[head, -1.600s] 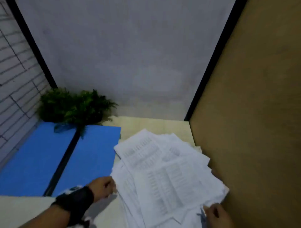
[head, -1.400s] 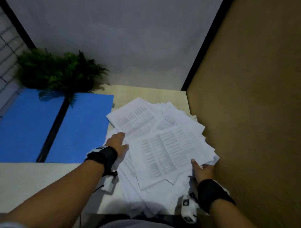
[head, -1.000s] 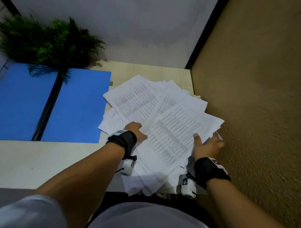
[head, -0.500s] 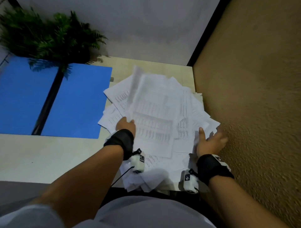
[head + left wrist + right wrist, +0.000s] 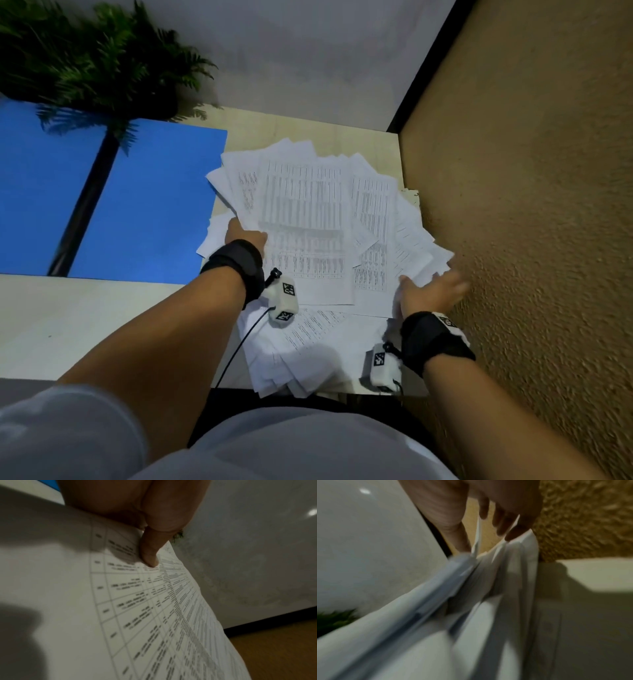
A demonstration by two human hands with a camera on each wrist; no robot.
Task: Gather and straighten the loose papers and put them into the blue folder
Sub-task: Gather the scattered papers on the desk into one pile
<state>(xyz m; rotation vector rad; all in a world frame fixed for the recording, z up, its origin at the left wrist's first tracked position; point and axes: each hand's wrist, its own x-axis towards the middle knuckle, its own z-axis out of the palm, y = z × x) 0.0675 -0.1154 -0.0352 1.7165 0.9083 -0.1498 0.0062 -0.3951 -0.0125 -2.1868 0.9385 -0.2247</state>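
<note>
A loose fan of printed white papers [image 5: 305,219] lies on the right part of the desk, and the lowest sheets hang over its front edge. The blue folder [image 5: 150,205] lies open and flat to their left. My left hand [image 5: 245,236] is at the fan's left edge. In the left wrist view its thumb [image 5: 150,550] presses down on the top printed sheet [image 5: 154,615], with the fingers hidden beneath. My right hand [image 5: 431,291] is blurred at the fan's right edge. Its straight, spread fingers [image 5: 505,520] touch the sheet edges [image 5: 513,555].
A green fern [image 5: 96,61] stands at the back left, its fronds over the folder's far edge. A brown textured wall [image 5: 531,205] runs close along the right of the papers. Bare pale desk [image 5: 85,325] shows in front of the folder.
The top sheets have turned from slanting rightward to nearly square with the desk. My left hand moved up along the pile's left edge, and my right hand moved out to its right edge.
</note>
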